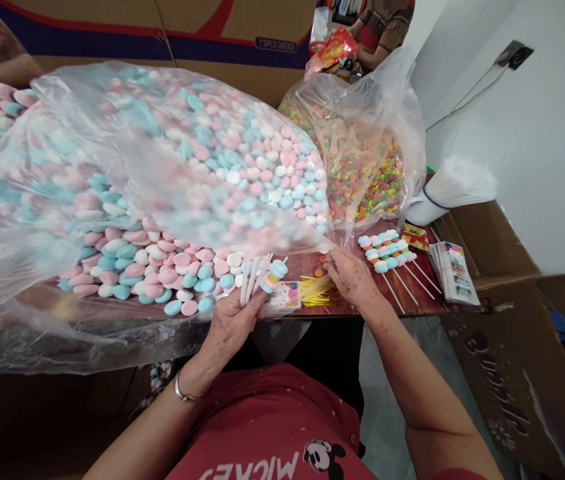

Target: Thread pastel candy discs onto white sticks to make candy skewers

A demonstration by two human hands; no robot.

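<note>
My left hand is closed round a bunch of white sticks, one of them carrying a few pastel candies at its tip. It sits at the table's near edge, beside the mouth of a big clear bag of pink, blue and white marshmallow candies. My right hand rests on the table with fingers curled over thin yellow ties, pinching something too small to name. Finished candy skewers lie just right of it.
A second clear bag of small multicoloured candies stands behind the right hand. A bundle of white sticks and a stack of printed sleeves lie at the right. Cardboard boxes flank the table. Another person sits at the far side.
</note>
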